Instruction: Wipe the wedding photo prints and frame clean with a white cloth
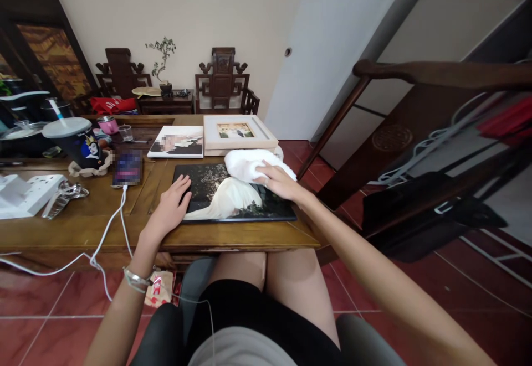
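Observation:
A dark photo panel (pixel 208 183) with a white gown pictured on it lies flat at the front edge of the wooden table (pixel 233 237). On its left edge rests my left hand (pixel 171 202), fingers stretched out and holding nothing. My right hand (pixel 279 180) grips a white cloth (pixel 249 164) over the panel's upper right part. The cloth covers that corner. Just behind the panel are a smaller photo panel (pixel 177 142) and a white framed picture (pixel 235 130), side by side.
Left on the table are a phone (pixel 127 168) on a white cable, a dark lidded cup (pixel 77 144), a white power strip (pixel 29 194) and a clear plastic item (pixel 64 197). A wooden chair (pixel 415 72) stands close on the right. A potted bonsai (pixel 165 86) is farther back.

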